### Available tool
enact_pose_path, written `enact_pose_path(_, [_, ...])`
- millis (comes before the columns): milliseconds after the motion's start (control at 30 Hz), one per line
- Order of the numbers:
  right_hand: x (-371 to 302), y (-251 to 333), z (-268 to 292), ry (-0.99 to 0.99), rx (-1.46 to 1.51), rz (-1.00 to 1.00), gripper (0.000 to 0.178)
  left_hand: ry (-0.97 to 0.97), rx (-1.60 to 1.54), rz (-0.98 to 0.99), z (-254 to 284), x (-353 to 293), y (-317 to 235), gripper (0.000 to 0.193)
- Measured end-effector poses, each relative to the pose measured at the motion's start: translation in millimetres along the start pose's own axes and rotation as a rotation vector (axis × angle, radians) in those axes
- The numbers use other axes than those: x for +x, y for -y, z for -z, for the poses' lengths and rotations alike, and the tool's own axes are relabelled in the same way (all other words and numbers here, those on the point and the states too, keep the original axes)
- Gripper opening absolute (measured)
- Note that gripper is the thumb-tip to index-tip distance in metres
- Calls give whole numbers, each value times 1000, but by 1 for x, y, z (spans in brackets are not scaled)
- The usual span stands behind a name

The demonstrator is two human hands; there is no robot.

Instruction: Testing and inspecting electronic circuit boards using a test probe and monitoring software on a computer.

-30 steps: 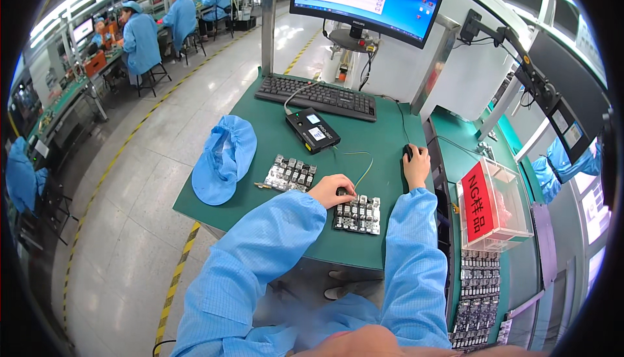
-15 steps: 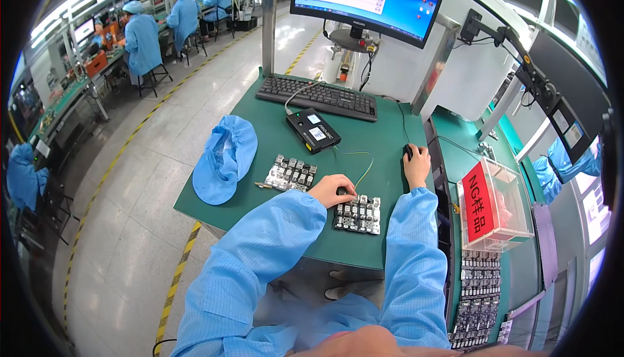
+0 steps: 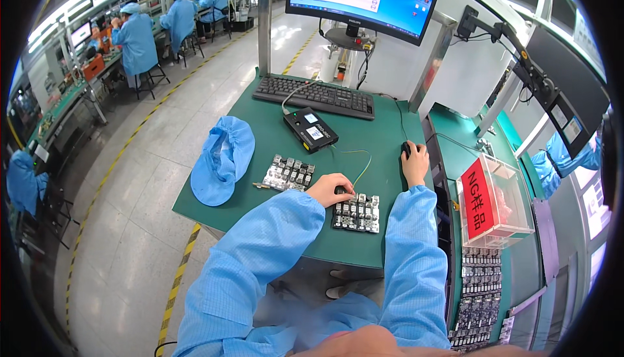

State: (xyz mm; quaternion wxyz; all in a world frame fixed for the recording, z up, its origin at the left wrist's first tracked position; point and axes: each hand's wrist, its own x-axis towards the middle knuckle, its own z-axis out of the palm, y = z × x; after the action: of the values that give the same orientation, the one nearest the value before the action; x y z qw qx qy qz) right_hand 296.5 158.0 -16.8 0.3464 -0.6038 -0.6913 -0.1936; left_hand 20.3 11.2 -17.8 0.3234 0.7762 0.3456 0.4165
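My left hand (image 3: 330,189) is closed in a pinch at the upper left corner of a panel of small circuit boards (image 3: 355,215). Its fingertips grip the end of a thin yellow-green wire (image 3: 368,167), whose tip they hide. That wire runs back to a black programmer box (image 3: 310,129) with small lit screens. My right hand (image 3: 415,165) is wrapped over a black mouse (image 3: 406,148) at the table's right side. Left of my left hand lies a second panel of circuit boards (image 3: 288,173).
A blue cap (image 3: 223,162) lies on the green table (image 3: 266,111) at left. Behind the box are a keyboard (image 3: 314,96) and a monitor (image 3: 364,0). To the right stand a clear bin with a red label (image 3: 497,201) and stacked board panels (image 3: 480,298). Co-workers (image 3: 138,44) sit far left.
The whole view has shifted very slightly. Both my hands stay where they were, the left at the board panel and the right on the mouse. A far co-worker has raised an arm.
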Motion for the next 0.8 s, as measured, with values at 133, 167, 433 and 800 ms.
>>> enact_pose_path(133, [0, 0, 1, 31, 0, -13, 36, -6, 9, 8, 0, 0, 1, 11])
enact_pose_path(167, [0, 0, 1, 35, -9, -20, 36, -2, 11, 11, 0, 0, 1, 11])
enact_pose_path(433, [0, 0, 0, -9, 4, -11, 35, -1, 9, 0, 0, 1, 1, 11])
enact_pose_path(800, [0, 1, 1, -7, 16, -8, 38, -3, 32, -12, 0, 0, 1, 11])
